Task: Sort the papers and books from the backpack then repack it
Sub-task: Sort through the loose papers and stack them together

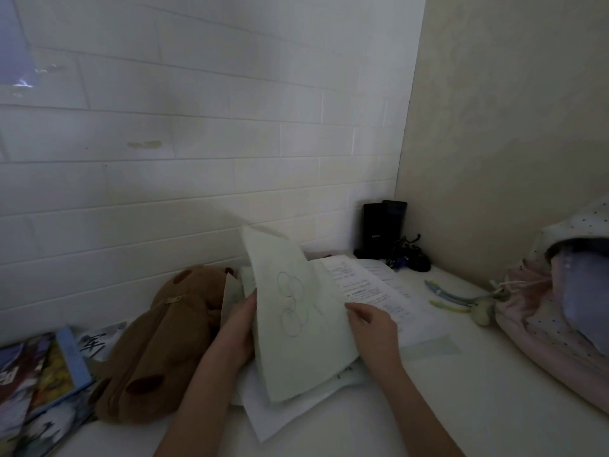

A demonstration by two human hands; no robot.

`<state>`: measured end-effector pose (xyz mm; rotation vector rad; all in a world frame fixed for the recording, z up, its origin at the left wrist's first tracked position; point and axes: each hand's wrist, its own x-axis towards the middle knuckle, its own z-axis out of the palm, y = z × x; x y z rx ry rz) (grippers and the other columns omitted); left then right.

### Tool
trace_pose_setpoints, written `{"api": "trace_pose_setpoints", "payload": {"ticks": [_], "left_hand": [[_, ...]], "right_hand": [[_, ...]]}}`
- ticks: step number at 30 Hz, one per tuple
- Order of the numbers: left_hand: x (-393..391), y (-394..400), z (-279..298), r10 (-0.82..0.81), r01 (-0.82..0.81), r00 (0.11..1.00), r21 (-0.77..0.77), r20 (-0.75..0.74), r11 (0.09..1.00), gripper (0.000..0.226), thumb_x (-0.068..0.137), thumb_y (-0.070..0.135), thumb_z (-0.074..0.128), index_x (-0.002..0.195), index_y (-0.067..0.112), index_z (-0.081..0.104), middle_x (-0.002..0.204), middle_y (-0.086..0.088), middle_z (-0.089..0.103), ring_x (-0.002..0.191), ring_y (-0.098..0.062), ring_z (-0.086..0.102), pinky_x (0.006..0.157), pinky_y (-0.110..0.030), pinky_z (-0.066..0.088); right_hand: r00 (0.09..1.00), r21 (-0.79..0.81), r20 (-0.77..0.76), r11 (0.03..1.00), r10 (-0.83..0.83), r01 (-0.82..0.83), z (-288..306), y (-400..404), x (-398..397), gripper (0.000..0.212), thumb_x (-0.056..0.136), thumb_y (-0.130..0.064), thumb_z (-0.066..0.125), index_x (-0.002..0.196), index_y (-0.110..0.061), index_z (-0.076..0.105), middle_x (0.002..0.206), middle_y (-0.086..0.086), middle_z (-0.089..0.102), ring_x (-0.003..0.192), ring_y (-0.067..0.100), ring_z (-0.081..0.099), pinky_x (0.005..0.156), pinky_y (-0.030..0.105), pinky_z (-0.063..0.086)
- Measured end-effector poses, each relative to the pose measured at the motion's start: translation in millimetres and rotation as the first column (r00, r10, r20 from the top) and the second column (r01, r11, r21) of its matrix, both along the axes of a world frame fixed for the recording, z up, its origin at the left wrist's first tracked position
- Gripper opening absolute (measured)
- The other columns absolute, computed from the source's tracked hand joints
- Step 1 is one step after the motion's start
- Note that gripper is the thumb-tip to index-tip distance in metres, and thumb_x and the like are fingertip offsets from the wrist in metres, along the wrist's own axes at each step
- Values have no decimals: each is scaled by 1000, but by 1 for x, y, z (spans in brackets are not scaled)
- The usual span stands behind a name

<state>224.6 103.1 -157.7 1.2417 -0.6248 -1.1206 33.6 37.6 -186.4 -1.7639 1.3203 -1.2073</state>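
Note:
A pale sheet of paper (296, 311) with pen loops drawn on it stands raised above the white table (461, 407). My left hand (239, 328) grips its left edge from behind, and my right hand (372, 324) pinches its right edge. Under it lies a loose pile of white papers (379, 291), some printed with text. Several colourful books (43, 374) lie flat at the left edge. The pink dotted backpack (557, 308) with a blue item in its mouth rests at the right.
A brown plush pouch (158, 351) lies between the books and the papers. A black box (384, 229) and tangled cables (408, 255) stand in the back corner. Pens (451, 296) lie near the backpack. White brick wall behind, plain wall at right.

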Motion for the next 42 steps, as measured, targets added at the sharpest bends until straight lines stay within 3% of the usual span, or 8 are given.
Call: {"api": "trace_pose_setpoints", "payload": {"ticks": [5, 11, 17, 22, 27, 30, 37, 42], "left_hand": [[4, 4, 2, -69, 25, 963, -171, -259, 985, 41, 90, 48, 52, 105, 13, 66, 100, -13, 73, 91, -25, 68, 78, -40, 51], [-14, -5, -20, 223, -186, 860, -126, 460, 974, 74, 70, -9, 73, 133, 7, 39, 130, -7, 51, 115, -21, 51, 92, -28, 41], [4, -6, -24, 413, -339, 729, -235, 547, 911, 116, 66, 13, 80, 149, 30, 1, 151, -1, 34, 130, -23, 46, 107, -45, 39], [1, -2, -20, 462, -377, 706, -267, 537, 887, 95, 78, -5, 66, 150, 28, 13, 140, -4, 48, 124, -23, 49, 96, -21, 33], [11, -6, -26, 425, -359, 670, -234, 609, 903, 77, 81, 0, 66, 146, 21, 31, 146, -8, 41, 132, -25, 41, 104, -24, 31], [11, -7, -29, 384, -343, 675, -193, 630, 919, 67, 82, 5, 67, 141, 17, 39, 144, -11, 42, 133, -27, 39, 107, -29, 31], [12, -8, -30, 360, -292, 711, -212, 604, 933, 67, 81, 9, 70, 140, 19, 40, 144, -6, 42, 132, -23, 39, 105, -27, 31], [1, -10, -28, 78, 7, 760, -129, 645, 992, 91, 72, 2, 76, 145, 24, 26, 140, 6, 31, 130, -11, 31, 100, -20, 28]], "right_hand": [[950, 99, -187, 958, -249, 270, -4, -25, -35, 61, 94, -47, 45, 145, -14, 35, 153, 8, 32, 142, 23, 24, 115, 43, 17], [684, 140, -704, 907, -191, 397, -21, -34, -56, 100, 81, -75, 36, 151, -14, -3, 158, 16, 9, 147, 26, 3, 113, 58, -3], [989, 41, -94, 992, -112, 116, -12, -24, -40, 76, 92, -14, 57, 152, -22, 11, 136, 19, 52, 119, 33, 54, 107, 36, 30], [809, -160, 438, 851, -393, 501, 11, -11, -56, 87, 81, 14, 43, 150, -32, 16, 126, 5, 62, 76, 16, 57, 61, 7, 38], [993, -524, 66, 843, -100, 120, 22, -2, -51, 57, 74, -20, 43, 117, -57, 40, 123, -4, 65, 72, 1, 61, 73, 24, 47], [920, -171, -309, 938, 240, -302, 6, -3, -28, 33, 84, -48, 37, 113, -54, 50, 112, -23, 64, 101, -17, 51, 118, 38, 11], [918, 36, -256, 946, -302, 321, -3, -27, -46, 62, 87, -49, 56, 137, -15, 41, 138, 10, 50, 132, 27, 40, 113, 46, 22], [995, 267, 101, 964, -22, -6, -6, -21, -36, 78, 81, -19, 73, 143, -15, 26, 132, 8, 50, 117, 24, 51, 104, 36, 36]]}}
